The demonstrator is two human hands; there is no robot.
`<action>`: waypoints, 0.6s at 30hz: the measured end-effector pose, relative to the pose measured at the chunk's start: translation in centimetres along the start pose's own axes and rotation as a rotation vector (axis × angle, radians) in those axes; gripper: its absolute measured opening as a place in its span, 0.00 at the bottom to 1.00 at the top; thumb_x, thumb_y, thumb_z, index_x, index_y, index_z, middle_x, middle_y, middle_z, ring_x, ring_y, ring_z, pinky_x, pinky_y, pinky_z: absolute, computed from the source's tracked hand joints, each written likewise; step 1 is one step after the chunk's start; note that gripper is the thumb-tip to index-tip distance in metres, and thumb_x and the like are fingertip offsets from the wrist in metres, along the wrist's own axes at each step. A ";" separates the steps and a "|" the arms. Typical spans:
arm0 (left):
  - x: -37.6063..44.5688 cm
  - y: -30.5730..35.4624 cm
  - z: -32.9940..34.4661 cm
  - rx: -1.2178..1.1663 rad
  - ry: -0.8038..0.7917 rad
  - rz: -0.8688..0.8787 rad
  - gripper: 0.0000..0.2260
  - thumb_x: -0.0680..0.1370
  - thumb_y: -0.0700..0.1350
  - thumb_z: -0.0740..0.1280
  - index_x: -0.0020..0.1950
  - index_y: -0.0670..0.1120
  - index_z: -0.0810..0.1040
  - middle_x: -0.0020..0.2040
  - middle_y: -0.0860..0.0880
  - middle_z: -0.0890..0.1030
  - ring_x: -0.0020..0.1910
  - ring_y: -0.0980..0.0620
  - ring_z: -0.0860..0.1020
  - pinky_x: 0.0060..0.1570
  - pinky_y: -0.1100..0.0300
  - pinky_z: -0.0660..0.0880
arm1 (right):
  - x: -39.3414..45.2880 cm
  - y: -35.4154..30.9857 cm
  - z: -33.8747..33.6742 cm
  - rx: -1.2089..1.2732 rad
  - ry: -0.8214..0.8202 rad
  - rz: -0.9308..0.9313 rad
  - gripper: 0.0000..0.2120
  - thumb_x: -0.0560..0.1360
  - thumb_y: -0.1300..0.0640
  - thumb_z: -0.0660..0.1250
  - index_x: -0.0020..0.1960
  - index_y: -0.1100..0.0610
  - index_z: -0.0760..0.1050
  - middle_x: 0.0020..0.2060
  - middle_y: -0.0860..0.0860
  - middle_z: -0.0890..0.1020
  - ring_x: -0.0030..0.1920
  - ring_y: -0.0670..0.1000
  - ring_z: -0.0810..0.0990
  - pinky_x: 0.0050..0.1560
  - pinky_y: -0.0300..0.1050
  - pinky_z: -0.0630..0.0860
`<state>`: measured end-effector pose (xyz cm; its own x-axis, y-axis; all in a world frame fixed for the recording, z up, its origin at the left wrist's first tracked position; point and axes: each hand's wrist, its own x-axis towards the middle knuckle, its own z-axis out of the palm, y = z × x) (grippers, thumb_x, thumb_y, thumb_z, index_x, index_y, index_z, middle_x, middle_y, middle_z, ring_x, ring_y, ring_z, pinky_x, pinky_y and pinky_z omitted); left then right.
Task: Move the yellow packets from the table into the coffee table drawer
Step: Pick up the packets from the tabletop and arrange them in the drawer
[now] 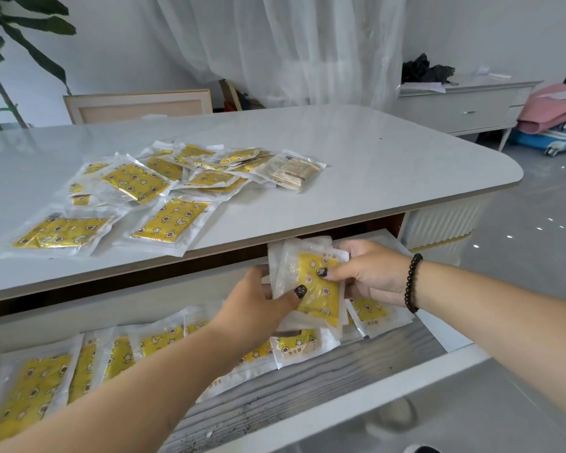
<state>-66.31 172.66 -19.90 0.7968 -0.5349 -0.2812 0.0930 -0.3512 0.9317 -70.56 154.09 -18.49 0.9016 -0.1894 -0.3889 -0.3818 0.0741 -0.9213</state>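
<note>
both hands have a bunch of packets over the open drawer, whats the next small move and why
Probably lower the stack of packets and release it into the drawer. Left hand and right hand grip it right above the drawer, beside packets already inside, while many more wait on the table.

Both forearms are bare, with no sleeves in view. The left hand (255, 302) has a thumbnail painted dark, with a small pale mark on it. The right hand (370, 273) has the same dark polish on its thumbnail, and a bracelet of round black beads (412, 282) circles that wrist.
</note>
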 end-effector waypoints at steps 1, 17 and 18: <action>-0.1 0.1 0.0 -0.042 -0.019 -0.014 0.25 0.77 0.44 0.70 0.71 0.47 0.65 0.51 0.47 0.84 0.43 0.51 0.85 0.38 0.59 0.81 | 0.2 0.0 -0.5 -0.080 0.116 -0.031 0.18 0.75 0.70 0.65 0.63 0.61 0.70 0.46 0.56 0.80 0.35 0.48 0.82 0.29 0.41 0.77; -0.1 0.6 -0.3 0.008 -0.103 -0.021 0.18 0.78 0.35 0.64 0.68 0.45 0.70 0.44 0.47 0.86 0.38 0.51 0.81 0.34 0.61 0.79 | 2.0 1.3 -4.0 -1.433 0.536 -0.008 0.23 0.73 0.64 0.67 0.66 0.60 0.65 0.57 0.57 0.73 0.51 0.56 0.77 0.39 0.44 0.73; -0.1 0.6 -0.4 0.010 -0.108 -0.017 0.18 0.78 0.35 0.64 0.67 0.45 0.71 0.44 0.47 0.86 0.37 0.52 0.81 0.34 0.62 0.79 | 1.9 1.2 -3.7 -1.486 0.559 -0.036 0.22 0.73 0.63 0.67 0.65 0.60 0.66 0.58 0.57 0.72 0.51 0.56 0.77 0.39 0.44 0.72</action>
<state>-66.12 172.80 -19.24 0.7260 -0.6085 -0.3203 0.0993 -0.3681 0.9245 -70.07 150.18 -20.32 0.8571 -0.5151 -0.0084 -0.5148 -0.8569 0.0264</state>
